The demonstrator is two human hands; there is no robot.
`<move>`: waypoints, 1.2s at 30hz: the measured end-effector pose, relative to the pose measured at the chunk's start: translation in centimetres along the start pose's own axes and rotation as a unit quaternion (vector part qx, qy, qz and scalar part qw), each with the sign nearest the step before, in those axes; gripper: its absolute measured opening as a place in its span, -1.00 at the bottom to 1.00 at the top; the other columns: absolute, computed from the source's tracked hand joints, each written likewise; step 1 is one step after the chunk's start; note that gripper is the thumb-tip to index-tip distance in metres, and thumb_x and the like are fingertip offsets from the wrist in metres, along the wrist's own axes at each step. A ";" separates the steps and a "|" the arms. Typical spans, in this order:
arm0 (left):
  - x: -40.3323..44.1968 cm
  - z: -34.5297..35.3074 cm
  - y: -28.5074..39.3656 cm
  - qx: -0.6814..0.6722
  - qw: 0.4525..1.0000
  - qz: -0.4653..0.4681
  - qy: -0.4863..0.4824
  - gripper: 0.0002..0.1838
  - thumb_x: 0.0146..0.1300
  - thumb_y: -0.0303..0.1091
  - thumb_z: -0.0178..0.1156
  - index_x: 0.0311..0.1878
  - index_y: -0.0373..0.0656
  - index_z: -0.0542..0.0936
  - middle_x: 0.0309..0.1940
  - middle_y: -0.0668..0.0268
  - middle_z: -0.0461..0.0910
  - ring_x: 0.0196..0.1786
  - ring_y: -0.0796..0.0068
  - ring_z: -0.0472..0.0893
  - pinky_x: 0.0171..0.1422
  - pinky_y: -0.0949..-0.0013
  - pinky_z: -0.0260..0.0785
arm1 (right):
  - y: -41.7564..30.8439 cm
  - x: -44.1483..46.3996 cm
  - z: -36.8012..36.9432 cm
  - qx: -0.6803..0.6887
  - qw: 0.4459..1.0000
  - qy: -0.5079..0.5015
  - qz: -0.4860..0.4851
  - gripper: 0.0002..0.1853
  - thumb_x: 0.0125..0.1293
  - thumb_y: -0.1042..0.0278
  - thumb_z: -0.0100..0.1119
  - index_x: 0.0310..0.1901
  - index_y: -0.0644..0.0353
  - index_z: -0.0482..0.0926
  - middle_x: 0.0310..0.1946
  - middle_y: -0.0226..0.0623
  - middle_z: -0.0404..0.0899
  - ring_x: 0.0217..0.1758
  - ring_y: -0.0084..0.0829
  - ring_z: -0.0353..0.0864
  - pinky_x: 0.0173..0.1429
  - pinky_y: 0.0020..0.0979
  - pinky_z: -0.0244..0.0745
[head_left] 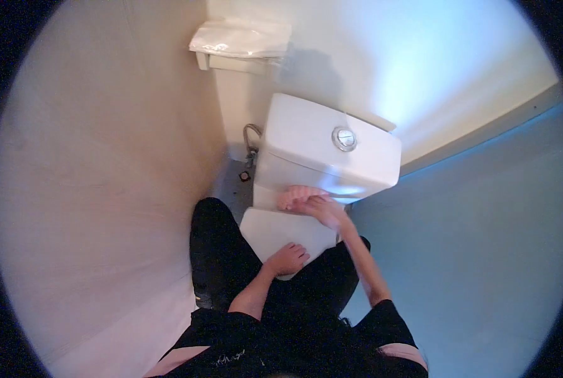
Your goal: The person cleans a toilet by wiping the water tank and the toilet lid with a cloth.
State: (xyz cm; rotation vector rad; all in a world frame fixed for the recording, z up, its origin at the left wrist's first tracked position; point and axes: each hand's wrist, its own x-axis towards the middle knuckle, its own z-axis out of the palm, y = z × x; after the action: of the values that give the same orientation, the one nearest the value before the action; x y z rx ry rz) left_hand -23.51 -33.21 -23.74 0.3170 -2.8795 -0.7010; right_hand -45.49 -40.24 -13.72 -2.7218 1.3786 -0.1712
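Closed over a pink cloth [294, 194], the right hand [324, 210] is held low against the cistern [319, 164]; the left hand [286, 258] is laid, fingers loosely spread, on the toilet lid [262, 230]. Wiping seems underway; steady pressure would be needed next.

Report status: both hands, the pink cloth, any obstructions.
Left hand resting on closed toilet lid. Right hand on pink cloth, grip blurred. Cloth near tank's lower front, behind lid; no obstruction seen.

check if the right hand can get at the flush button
Probably yes: the flush button sits uncovered on the tank, up ahead of the right hand, though that hand is on a pink cloth.
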 end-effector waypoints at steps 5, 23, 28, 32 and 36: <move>-0.1 -0.1 0.5 0.021 0.999 0.010 0.049 -0.72 0.24 -0.17 0.16 -0.07 -0.10 0.55 -0.10 0.24 0.56 0.09 0.24 0.52 0.22 0.14 0.32 | 2.0 -6.9 -8.9 -0.167 0.980 0.088 0.063 -0.55 0.18 0.41 0.14 0.15 0.03 0.55 -0.17 -0.30 0.54 0.03 -0.29 0.53 0.26 -0.16 0.37; 0.0 0.8 -0.1 0.022 0.998 0.022 0.054 -0.73 0.19 -0.19 0.21 -0.11 -0.09 0.54 -0.18 0.25 0.53 -0.01 0.26 0.54 0.12 0.16 0.33 | -1.4 -4.0 0.3 0.007 0.850 0.331 0.409 -0.84 -0.09 0.42 0.40 -0.39 0.06 0.69 -0.40 -0.40 0.63 -0.12 -0.27 0.56 0.14 -0.23 0.34; 0.2 0.4 -0.2 0.029 0.997 0.023 0.066 -0.75 0.20 -0.19 0.20 -0.12 -0.09 0.53 -0.20 0.26 0.53 -0.03 0.26 0.53 0.13 0.17 0.33 | -2.6 -3.5 -11.2 -0.053 0.758 0.509 0.405 -0.78 -0.16 0.61 0.37 -0.38 0.16 0.69 -0.45 -0.32 0.57 -0.24 -0.27 0.51 -0.12 -0.27 0.39; 0.2 0.2 -0.2 0.023 0.998 0.019 0.052 -0.77 0.21 -0.19 0.19 -0.14 -0.08 0.53 -0.20 0.26 0.53 -0.04 0.26 0.53 0.13 0.16 0.33 | -1.1 -3.3 -19.2 -0.073 0.670 0.612 0.414 -0.91 0.11 0.51 0.41 -0.36 0.28 0.68 -0.51 -0.34 0.53 -0.42 -0.50 0.44 -0.35 -0.45 0.33; 0.1 -0.1 -0.1 0.043 0.997 0.022 0.058 -0.78 0.21 -0.20 0.18 -0.15 -0.08 0.52 -0.21 0.27 0.52 -0.05 0.27 0.53 0.13 0.15 0.33 | -0.8 -3.4 -25.5 0.000 0.636 0.669 0.385 -0.90 0.28 0.47 0.34 -0.37 0.29 0.70 -0.56 -0.52 0.48 -0.46 -0.70 0.34 -0.36 -0.58 0.25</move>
State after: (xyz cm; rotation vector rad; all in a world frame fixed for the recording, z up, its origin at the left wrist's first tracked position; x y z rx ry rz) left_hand -23.60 -33.34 -23.72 0.2935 -2.8017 -0.5348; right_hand -50.42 -37.66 11.37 -1.3403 2.4824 -2.3185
